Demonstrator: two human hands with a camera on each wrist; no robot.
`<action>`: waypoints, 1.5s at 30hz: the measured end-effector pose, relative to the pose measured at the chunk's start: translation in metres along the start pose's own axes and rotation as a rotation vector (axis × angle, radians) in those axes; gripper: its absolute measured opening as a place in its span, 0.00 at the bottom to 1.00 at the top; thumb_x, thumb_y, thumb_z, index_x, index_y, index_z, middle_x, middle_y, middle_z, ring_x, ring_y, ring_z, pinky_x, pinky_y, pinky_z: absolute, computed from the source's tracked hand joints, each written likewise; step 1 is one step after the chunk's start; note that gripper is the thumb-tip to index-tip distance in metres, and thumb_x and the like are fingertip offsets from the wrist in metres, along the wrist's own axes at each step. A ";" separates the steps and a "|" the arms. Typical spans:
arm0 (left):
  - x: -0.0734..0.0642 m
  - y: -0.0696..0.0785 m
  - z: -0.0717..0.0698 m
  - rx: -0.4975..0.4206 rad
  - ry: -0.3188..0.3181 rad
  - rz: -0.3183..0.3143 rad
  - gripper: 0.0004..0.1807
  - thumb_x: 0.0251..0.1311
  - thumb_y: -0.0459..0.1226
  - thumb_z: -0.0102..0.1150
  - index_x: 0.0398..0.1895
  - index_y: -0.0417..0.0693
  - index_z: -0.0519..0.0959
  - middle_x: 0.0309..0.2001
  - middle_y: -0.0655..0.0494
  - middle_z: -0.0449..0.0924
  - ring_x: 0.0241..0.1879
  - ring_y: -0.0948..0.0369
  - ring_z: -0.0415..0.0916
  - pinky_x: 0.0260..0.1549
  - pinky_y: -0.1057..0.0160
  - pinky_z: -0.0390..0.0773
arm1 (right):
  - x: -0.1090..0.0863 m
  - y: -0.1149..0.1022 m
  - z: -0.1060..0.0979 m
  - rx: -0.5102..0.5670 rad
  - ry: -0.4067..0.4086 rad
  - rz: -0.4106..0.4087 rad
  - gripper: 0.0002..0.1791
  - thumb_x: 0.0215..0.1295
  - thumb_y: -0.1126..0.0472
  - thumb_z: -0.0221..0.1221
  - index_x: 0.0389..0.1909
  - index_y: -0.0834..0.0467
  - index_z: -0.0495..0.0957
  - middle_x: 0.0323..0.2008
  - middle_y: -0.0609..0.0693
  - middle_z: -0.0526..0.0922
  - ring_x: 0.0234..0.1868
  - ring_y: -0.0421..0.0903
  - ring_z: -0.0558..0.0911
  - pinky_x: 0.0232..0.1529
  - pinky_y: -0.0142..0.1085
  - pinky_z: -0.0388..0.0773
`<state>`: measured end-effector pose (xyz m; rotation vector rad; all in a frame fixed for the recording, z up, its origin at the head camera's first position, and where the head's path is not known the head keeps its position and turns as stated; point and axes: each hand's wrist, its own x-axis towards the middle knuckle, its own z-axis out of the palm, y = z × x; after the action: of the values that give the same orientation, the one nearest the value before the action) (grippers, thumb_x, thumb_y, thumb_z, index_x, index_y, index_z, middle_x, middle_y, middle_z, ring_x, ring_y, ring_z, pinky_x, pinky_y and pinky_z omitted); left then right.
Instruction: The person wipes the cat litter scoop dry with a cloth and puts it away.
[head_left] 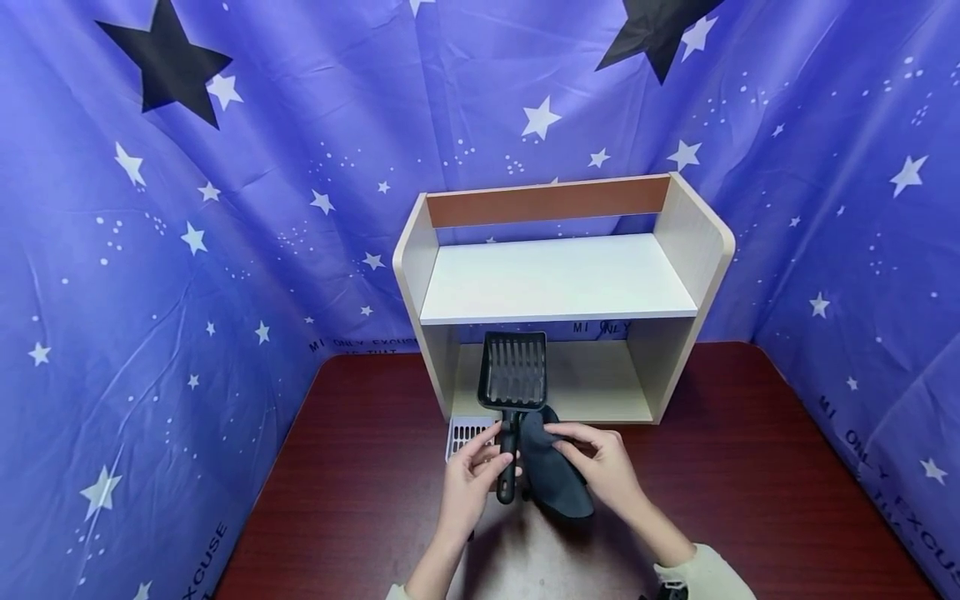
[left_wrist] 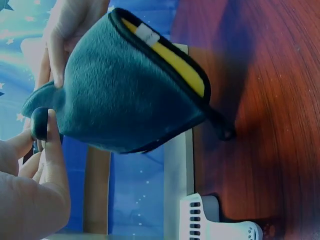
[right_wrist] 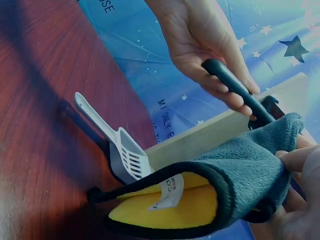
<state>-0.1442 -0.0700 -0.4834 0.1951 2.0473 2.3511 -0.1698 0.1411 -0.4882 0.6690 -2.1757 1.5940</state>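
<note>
My left hand (head_left: 467,483) grips the handle of a black slotted scoop (head_left: 513,375), whose head points up in front of the shelf. With thumb and fingers my right hand (head_left: 611,468) pinches the narrow end of a dark grey-green fabric mitt (head_left: 553,479). The mitt hangs close beside the scoop's handle, its wide opening downward. A yellow lining (right_wrist: 195,205) with a white tag shows inside that opening, and a small loop hangs from the edge. A light grey slotted scoop (right_wrist: 97,120) lies on the table behind both hands, partly covered by the left hand in the head view.
A pale wooden two-tier shelf (head_left: 562,279) stands at the back of the dark red table (head_left: 360,475). Blue star-printed curtains (head_left: 285,167) hang behind it and along both sides.
</note>
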 end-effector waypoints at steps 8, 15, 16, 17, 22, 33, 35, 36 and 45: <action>-0.002 0.002 -0.002 -0.019 -0.007 0.016 0.28 0.63 0.27 0.61 0.67 0.31 0.69 0.44 0.22 0.80 0.31 0.66 0.87 0.36 0.63 0.88 | 0.000 0.006 -0.016 0.028 0.084 0.053 0.13 0.60 0.76 0.63 0.45 0.66 0.85 0.42 0.51 0.90 0.45 0.24 0.82 0.42 0.19 0.81; -0.002 0.000 -0.002 -0.009 -0.013 -0.004 0.28 0.62 0.27 0.62 0.67 0.35 0.71 0.44 0.23 0.81 0.33 0.59 0.88 0.36 0.62 0.88 | 0.007 0.009 -0.030 0.065 0.134 0.083 0.13 0.61 0.76 0.62 0.46 0.65 0.85 0.42 0.34 0.87 0.44 0.26 0.84 0.42 0.19 0.80; -0.003 0.000 -0.002 -0.009 -0.013 -0.004 0.28 0.62 0.27 0.62 0.67 0.35 0.71 0.44 0.23 0.81 0.33 0.60 0.88 0.35 0.62 0.88 | 0.008 0.009 -0.032 0.057 0.144 0.087 0.13 0.61 0.76 0.62 0.46 0.65 0.85 0.42 0.33 0.87 0.44 0.26 0.84 0.41 0.18 0.80; -0.003 0.000 -0.002 -0.008 -0.015 -0.004 0.28 0.62 0.27 0.62 0.67 0.35 0.71 0.44 0.23 0.81 0.32 0.61 0.88 0.35 0.62 0.88 | 0.009 0.008 -0.034 0.051 0.152 0.091 0.13 0.61 0.76 0.63 0.46 0.65 0.85 0.42 0.33 0.87 0.44 0.26 0.84 0.41 0.18 0.80; -0.005 0.000 -0.003 0.012 -0.029 -0.007 0.28 0.63 0.28 0.62 0.67 0.35 0.71 0.45 0.23 0.81 0.31 0.66 0.87 0.35 0.64 0.88 | 0.014 0.006 -0.043 0.032 0.188 0.140 0.13 0.62 0.74 0.63 0.47 0.65 0.85 0.41 0.28 0.86 0.42 0.24 0.83 0.39 0.18 0.80; -0.009 -0.005 -0.002 0.041 -0.093 -0.038 0.28 0.63 0.29 0.62 0.67 0.36 0.70 0.47 0.24 0.81 0.32 0.67 0.87 0.37 0.64 0.87 | 0.027 0.001 -0.052 0.072 0.286 0.224 0.14 0.64 0.73 0.62 0.51 0.66 0.83 0.41 0.26 0.85 0.43 0.25 0.84 0.42 0.19 0.81; -0.010 -0.005 -0.001 0.047 -0.102 -0.032 0.28 0.63 0.29 0.62 0.67 0.36 0.70 0.47 0.24 0.81 0.32 0.66 0.87 0.37 0.64 0.87 | 0.028 0.000 -0.053 0.080 0.309 0.226 0.15 0.64 0.73 0.62 0.51 0.67 0.83 0.41 0.27 0.85 0.43 0.26 0.84 0.42 0.19 0.81; -0.010 -0.005 -0.001 0.050 -0.105 -0.030 0.28 0.63 0.29 0.62 0.67 0.36 0.71 0.47 0.24 0.81 0.32 0.66 0.87 0.37 0.64 0.87 | 0.029 0.000 -0.053 0.084 0.321 0.227 0.15 0.64 0.73 0.62 0.51 0.67 0.83 0.41 0.27 0.85 0.43 0.26 0.84 0.42 0.18 0.81; -0.011 -0.007 0.001 0.083 -0.107 -0.003 0.27 0.62 0.29 0.63 0.66 0.36 0.72 0.45 0.26 0.82 0.34 0.55 0.88 0.36 0.63 0.88 | 0.030 -0.001 -0.051 0.103 0.326 0.226 0.16 0.65 0.72 0.61 0.53 0.67 0.82 0.42 0.27 0.85 0.45 0.27 0.84 0.42 0.19 0.82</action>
<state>-0.1332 -0.0694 -0.4911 0.3113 2.0947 2.2043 -0.1930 0.1847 -0.4555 0.1753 -1.9924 1.7926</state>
